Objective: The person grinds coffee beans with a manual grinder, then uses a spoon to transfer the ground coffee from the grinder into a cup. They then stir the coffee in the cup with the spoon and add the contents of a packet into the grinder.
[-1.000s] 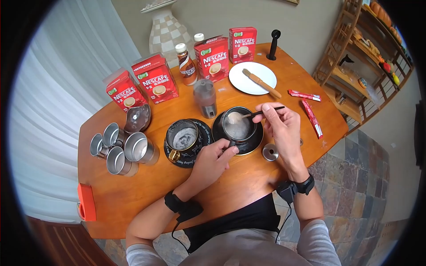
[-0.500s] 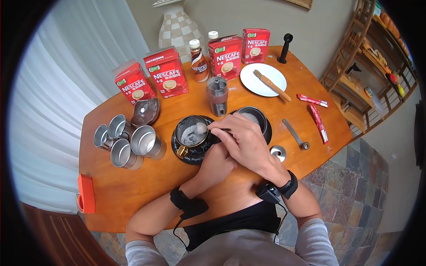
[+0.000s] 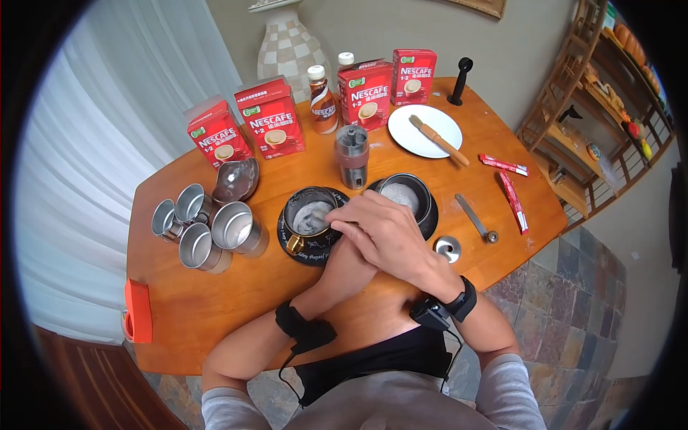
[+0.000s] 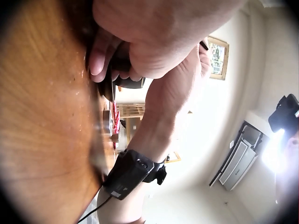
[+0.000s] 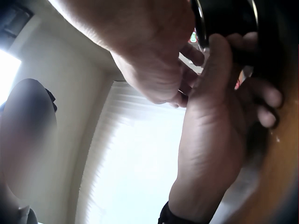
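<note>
Two dark cups stand side by side on black saucers in the head view. The left cup (image 3: 304, 193) holds a pale, frothy-looking content, and so does the right cup (image 3: 423, 192). My right hand (image 3: 387, 233) pinches a spoon, whose dark handle end (image 4: 204, 45) shows in the left wrist view; its bowl is at the left cup. Beneath the right hand and crossed by it, my left hand (image 3: 347, 269) has fingers and thumb curled at the right cup's handle side, its fingertips hidden from the head camera. The right wrist view shows the left thumb (image 5: 218, 56) against a dark cup.
Behind the cups stands a hand grinder (image 3: 351, 154). Metal cups (image 3: 240, 229) and a dark bowl (image 3: 236, 179) are left; a round metal lid (image 3: 447, 248), crank (image 3: 469, 209) and sachets (image 3: 512, 201) are right. Boxes (image 3: 272, 125) and a plate with brush (image 3: 405, 140) line the back.
My right hand has carried the spoon from the right cup leftward to the left cup, crossing over the left hand, then lowered slightly. The left hand has stayed by the right cup.
</note>
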`<state>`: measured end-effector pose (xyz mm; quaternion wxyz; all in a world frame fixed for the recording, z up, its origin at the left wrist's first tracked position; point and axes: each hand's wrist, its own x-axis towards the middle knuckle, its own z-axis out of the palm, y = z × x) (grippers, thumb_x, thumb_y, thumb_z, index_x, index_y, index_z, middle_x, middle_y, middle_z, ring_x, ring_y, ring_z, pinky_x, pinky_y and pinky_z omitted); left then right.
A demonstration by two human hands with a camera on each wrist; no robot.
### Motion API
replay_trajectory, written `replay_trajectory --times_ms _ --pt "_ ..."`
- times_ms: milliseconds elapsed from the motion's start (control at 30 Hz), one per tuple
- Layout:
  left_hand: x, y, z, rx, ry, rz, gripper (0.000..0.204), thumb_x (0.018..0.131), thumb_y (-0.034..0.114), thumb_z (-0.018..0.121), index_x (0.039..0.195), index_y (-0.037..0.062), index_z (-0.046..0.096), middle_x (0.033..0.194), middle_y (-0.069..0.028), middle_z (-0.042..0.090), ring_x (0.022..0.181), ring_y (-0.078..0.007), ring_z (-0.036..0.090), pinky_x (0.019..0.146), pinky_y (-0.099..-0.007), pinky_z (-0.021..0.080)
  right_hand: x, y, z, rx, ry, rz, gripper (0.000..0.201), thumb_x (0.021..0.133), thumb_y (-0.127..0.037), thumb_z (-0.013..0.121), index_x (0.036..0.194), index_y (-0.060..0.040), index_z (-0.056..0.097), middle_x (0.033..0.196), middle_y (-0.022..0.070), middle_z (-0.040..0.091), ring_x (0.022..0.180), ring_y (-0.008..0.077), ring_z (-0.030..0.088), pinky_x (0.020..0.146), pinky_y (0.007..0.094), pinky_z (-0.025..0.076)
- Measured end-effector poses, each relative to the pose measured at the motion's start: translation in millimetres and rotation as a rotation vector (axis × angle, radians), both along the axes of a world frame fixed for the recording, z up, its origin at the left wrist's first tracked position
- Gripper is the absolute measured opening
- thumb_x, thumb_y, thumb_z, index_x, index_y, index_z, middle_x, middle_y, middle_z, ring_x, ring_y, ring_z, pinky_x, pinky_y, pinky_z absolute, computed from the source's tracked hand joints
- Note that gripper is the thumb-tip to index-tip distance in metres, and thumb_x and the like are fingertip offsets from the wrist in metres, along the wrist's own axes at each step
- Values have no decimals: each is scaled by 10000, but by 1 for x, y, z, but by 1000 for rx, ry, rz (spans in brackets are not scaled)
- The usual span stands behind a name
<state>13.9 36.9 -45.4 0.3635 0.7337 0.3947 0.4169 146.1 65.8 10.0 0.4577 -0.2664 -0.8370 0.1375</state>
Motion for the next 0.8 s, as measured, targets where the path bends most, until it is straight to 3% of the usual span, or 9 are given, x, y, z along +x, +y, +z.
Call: replay_trajectory --times_ms 333,433,533,633,733,767,800 --pt "-3 1 -12 37 69 7 386 1001 120 625 1344 -34 542 1311 -246 621 1220 -381 638 988 -464 516 -3 1 1 -12 -55 14 89 920 -96 739 996 -51 748 913 94 707 870 317 665 706 426 546" --pt "1 0 -7 58 -9 33 302 1004 119 616 1267 -30 600 1189 -245 678 1140 -383 678 932 -469 535 -3 1 3 1 -7 -5 96 921 -99 744 1001 -48 749 905 93 707 855 315 663 703 422 542" --pt "-1 0 8 -127 92 12 305 967 63 651 1254 -21 590 1169 -165 659 1057 -259 660 891 -400 543 0 -1 11 13 68 -40 116 936 -92 741 1031 -34 773 915 106 729 826 303 674 716 392 542" --pt "-2 0 11 -441 48 -17 169 1008 108 658 1120 -17 649 890 -66 681 768 -146 658 671 -299 533 13 1 20 14 160 -112 107 924 -63 744 1020 -27 774 888 111 731 791 304 677 710 384 541" --pt "4 1 10 -389 29 26 252 1034 248 673 1043 -4 675 671 -114 661 580 -200 672 586 -371 505 34 0 26 -46 264 -197 116 947 -55 734 1035 6 778 897 132 751 792 251 707 709 354 544" --pt "4 -1 15 -427 60 8 246 1075 244 654 1062 1 688 746 -2 637 613 -48 586 550 -228 463 41 -1 25 -141 323 -230 120 970 -69 723 1039 15 774 906 123 756 794 221 708 708 338 545" --pt "4 -1 14 -418 52 4 246 1076 245 651 1067 2 691 748 0 639 615 -47 586 552 -227 464 48 -2 25 -235 383 -264 131 992 -83 711 1043 23 771 914 115 761 796 191 709 706 321 546"
